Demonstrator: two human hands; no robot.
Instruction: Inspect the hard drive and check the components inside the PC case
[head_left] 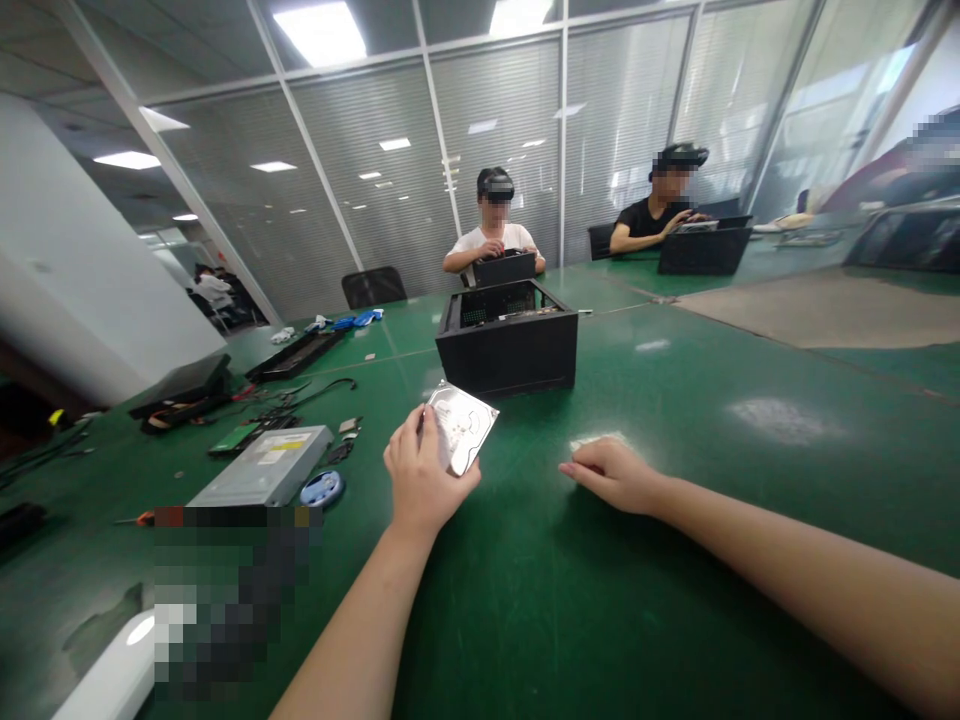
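Observation:
My left hand (424, 475) grips a silver hard drive (463, 425) by its edges, fingers on the far left side and thumb at the near right. The drive is tilted above the green table, just in front of a black computer case (506, 350) with an open top. To the right, my right hand (611, 473) rests on the table with its fingers curled in and the thumb pointing left. The inside of that hand is hidden, so I cannot tell what it holds, if anything.
Left of my left hand lie a grey optical drive (262, 465), a round blue object (322, 488), a green circuit board (236, 437) and black panels (300, 355). Across the green table (712, 400), two people work at black cases. A brown mat (817, 305) lies at the right.

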